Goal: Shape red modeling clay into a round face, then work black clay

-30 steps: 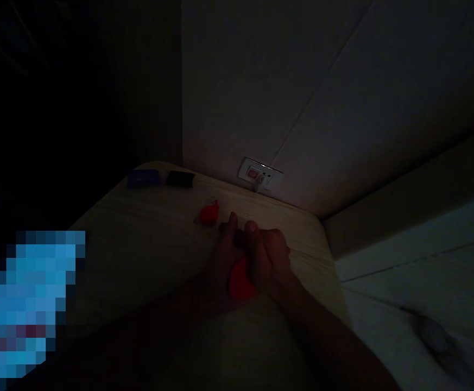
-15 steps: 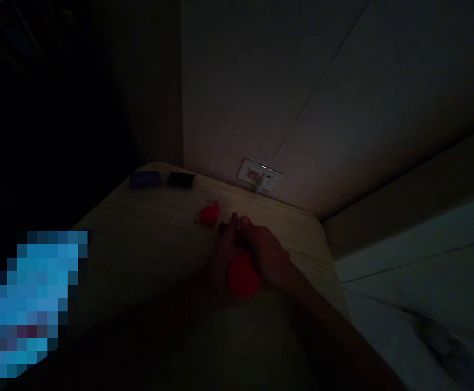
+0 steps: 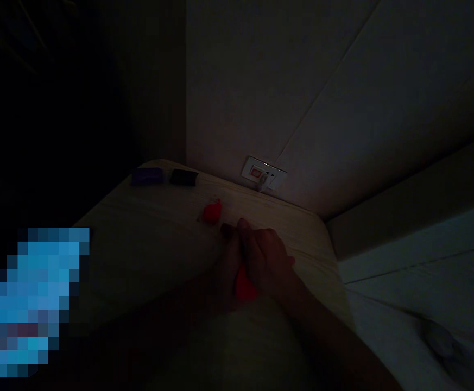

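Note:
A red lump of modelling clay [image 3: 245,287] is squeezed between my palms, its lower part showing near the wrists. My left hand [image 3: 229,266] is in deep shadow against the lump's left side. Over the top and right side lies my right hand [image 3: 268,252], its fingers close against the left one. A smaller red clay piece [image 3: 212,212] with a thin raised tip sits on the table just beyond my fingers. Something small and dark [image 3: 227,230] shows by the left fingertips, too dim to name.
A purple block [image 3: 147,176] and a black block [image 3: 183,177] lie at the far left of the wooden table [image 3: 139,217]. Behind it, a wall socket [image 3: 263,172] holds a plug. A blurred-out bright blue area [image 3: 37,304] fills the lower left. The room is very dark.
My right hand has closed further over the red clay, so less of it shows. Both hands have pressed nearer together. The view has shifted slightly.

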{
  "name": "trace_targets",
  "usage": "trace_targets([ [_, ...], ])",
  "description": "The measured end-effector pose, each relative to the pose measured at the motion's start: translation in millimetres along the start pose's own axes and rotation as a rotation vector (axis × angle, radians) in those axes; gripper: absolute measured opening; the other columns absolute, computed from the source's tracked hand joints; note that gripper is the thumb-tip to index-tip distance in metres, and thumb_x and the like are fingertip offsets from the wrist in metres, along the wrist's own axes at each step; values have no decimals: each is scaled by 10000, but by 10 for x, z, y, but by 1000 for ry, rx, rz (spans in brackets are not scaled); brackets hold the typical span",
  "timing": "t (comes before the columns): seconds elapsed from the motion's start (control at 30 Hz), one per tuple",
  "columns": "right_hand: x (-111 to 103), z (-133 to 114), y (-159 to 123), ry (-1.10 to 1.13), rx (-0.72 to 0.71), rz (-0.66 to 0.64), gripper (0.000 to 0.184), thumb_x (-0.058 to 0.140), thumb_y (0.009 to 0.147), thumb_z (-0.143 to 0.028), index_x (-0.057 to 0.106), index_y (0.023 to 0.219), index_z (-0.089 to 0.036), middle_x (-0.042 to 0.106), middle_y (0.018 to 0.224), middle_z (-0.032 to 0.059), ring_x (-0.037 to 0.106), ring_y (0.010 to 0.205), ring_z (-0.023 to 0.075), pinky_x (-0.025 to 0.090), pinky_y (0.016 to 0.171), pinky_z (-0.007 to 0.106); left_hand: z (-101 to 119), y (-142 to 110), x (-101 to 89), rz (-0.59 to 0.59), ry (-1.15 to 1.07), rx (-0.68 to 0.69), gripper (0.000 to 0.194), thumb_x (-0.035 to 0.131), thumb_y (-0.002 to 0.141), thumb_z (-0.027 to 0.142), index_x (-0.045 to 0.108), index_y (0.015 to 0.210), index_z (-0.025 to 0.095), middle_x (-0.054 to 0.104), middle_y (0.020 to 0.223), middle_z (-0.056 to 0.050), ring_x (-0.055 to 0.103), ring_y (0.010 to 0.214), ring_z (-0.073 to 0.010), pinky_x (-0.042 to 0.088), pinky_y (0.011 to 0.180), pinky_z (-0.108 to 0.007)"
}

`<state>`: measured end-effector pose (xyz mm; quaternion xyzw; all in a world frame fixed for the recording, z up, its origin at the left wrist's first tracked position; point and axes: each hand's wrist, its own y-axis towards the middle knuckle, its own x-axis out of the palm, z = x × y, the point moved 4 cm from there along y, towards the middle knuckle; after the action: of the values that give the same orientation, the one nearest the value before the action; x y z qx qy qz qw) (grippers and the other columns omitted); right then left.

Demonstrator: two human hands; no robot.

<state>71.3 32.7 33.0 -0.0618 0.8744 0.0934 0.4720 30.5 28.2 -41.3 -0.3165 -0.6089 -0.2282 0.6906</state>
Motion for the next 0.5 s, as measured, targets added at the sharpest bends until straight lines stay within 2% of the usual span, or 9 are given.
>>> trace_targets([
  [0.13, -10, -11, 1, 55, 37, 24, 664, 297, 1081, -513, 495, 528, -204, 415, 459, -10, 389, 449, 128, 221, 518, 313, -22, -33, 95, -24, -45, -60, 458, 513, 960, 588, 679, 792, 196, 682, 728, -60, 731, 884, -249, 574, 906, -360],
  [0.23, 6, 70, 16, 110, 73, 58, 667, 306, 1067, -551, 460, 515, -210, 395, 459, -20, 378, 454, 128, 235, 513, 303, -5, -52, 203, -37, -60, -124, 560, 426, 959, 666, 683, 837, 183, 701, 773, -88, 728, 888, -271, 566, 924, -409],
  [0.3, 24, 143, 27, 207, 87, 40, 686, 261, 1065, -579, 501, 541, -207, 455, 488, -7, 426, 475, 138, 287, 515, 291, 51, -69, 284, -36, -81, -144, 600, 355, 977, 668, 669, 815, 183, 704, 783, -93, 726, 889, -272, 556, 938, -426],
  [0.37, 16, 185, 27, 329, 49, 32, 727, 173, 1071, -580, 600, 629, -191, 582, 589, 30, 532, 552, 162, 382, 566, 286, 123, -90, 342, -16, -82, -145, 630, 285, 1005, 636, 639, 744, 185, 697, 757, -93, 729, 895, -267, 548, 947, -424],
  [0.43, -14, 175, 13, 395, -37, 47, 739, 131, 1074, -564, 681, 768, -178, 681, 741, 66, 626, 689, 189, 453, 670, 298, 179, -109, 369, -24, -44, -138, 635, 276, 1018, 605, 616, 689, 182, 699, 752, -99, 729, 903, -270, 543, 946, -423],
  [0.5, -26, 117, -9, 330, -142, 45, 694, 153, 1077, -544, 702, 864, -177, 712, 839, 84, 653, 784, 209, 459, 742, 316, 203, -121, 356, -56, 2, -120, 619, 311, 1009, 614, 629, 706, 178, 713, 780, -100, 727, 919, -272, 540, 941, -422],
])
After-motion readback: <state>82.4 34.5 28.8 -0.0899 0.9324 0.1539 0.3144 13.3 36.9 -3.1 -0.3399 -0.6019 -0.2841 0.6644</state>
